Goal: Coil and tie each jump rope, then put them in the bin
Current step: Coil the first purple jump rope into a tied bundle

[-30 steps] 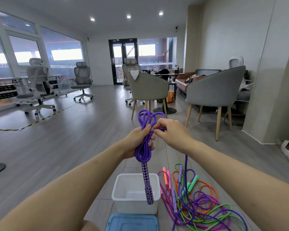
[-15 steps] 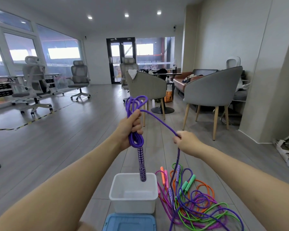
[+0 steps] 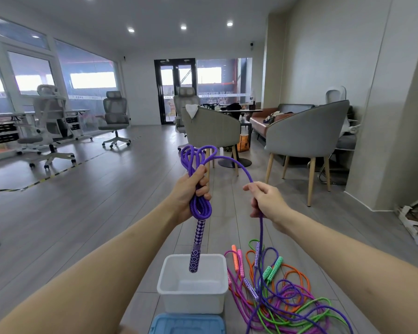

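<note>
Both hands were up in front of the person, w/ the purple jump rope [image 3: 199, 206] between them. Left hand [image 3: 191, 191] gripped the bunch of loops tight, fingers curled round the middle of it. Right hand [image 3: 266, 201] pinched the loose end of the same rope, off to the right of the bunch.

What changed: half a sec. before, the right hand had pulled the loose end out tight, a straight line from the loops to the fingers. Now that bit made a soft round arc, and the right hand had come up and in a bit toward the left one. A sec. before, both hands were close together at the loops. So it looked like pull out, then swing back, i.e. one more loop or a wrap was prob. on its way. Coil looked nearly full, but the rope was not tied yet.

One checked handle [image 3: 195, 251] hung down from the bunch, right over the white bin [image 3: 192, 297] on the floor. Bin looked to have no ropes in it. A blue lid [image 3: 187, 324] lay just in front of the bin, at the near edge of the view.

Other ropes [image 3: 287, 300], orange, green, pink, purple, lay in a messy heap on the floor, just right of the bin. The loose purple end ran down into that heap. Lots left to do.
</note>
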